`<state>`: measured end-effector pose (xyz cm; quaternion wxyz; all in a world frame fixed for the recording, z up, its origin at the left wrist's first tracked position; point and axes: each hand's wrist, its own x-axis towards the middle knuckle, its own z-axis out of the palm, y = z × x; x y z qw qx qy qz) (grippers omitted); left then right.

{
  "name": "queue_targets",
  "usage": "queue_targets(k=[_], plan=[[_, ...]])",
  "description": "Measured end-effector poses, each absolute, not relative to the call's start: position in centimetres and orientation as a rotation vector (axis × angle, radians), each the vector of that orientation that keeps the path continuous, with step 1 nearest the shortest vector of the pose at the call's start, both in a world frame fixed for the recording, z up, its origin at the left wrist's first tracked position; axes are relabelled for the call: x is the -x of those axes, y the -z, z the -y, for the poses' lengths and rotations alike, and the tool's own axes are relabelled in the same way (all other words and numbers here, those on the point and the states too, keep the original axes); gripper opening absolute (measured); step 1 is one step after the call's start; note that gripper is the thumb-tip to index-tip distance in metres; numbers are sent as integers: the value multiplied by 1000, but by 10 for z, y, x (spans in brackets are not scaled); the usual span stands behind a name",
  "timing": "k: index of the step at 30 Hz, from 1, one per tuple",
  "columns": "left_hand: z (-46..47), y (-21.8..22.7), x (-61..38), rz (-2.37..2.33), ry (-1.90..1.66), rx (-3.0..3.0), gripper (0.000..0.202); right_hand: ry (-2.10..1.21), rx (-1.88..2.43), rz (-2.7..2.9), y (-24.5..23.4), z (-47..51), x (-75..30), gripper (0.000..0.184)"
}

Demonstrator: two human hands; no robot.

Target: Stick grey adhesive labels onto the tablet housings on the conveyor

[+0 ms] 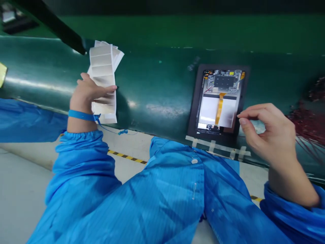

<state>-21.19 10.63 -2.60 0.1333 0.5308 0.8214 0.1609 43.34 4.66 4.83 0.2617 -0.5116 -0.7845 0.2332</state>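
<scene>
My left hand (87, 93) is closed round a stack of white label strips (104, 76), held upright over the green belt. A blue wrist strap (82, 115) circles that wrist. An opened tablet (219, 100) lies face down in a dark frame on the belt, its circuit board, white panel and orange flex cable showing. My right hand (266, 130) hovers at the tablet's right edge, thumb and forefinger pinched together near the frame. I cannot make out whether anything sits in the pinch.
The green conveyor belt (157, 84) runs across the view. White tape strips (218, 147) mark its near edge below the tablet. A bundle of red wires (308, 118) lies at the right. Yellow-black floor tape (127, 157) shows below. A dark bar (58, 28) crosses the upper left.
</scene>
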Motion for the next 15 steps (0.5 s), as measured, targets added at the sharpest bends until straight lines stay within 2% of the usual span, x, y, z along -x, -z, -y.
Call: queue_targets(k=[2,4,8,11,12,14,15], plan=[[-100,31,224,-2647,-416,-1131,102,-635,1372,2127,-52,-48,-426,7],[-96,39,234,-2717,-547,-994,101,-677,1340,2147,-57,-51,-412,8],[-82,44,250,-2495,-1039,-1079,94,-916,1027,2166,-61,-54,-351,8],[-66,37,235,-2204,-1262,-1121,95,-1322,826,2094,-48,-46,-279,7],[-60,34,222,-2127,-1317,-1125,95,-1455,817,2029,-41,-41,-254,19],[-46,26,188,-2030,-1399,-1082,92,-1682,849,1868,-22,-33,-208,56],[-37,22,168,-1984,-1438,-1052,89,-1772,861,1781,-13,-30,-190,63]])
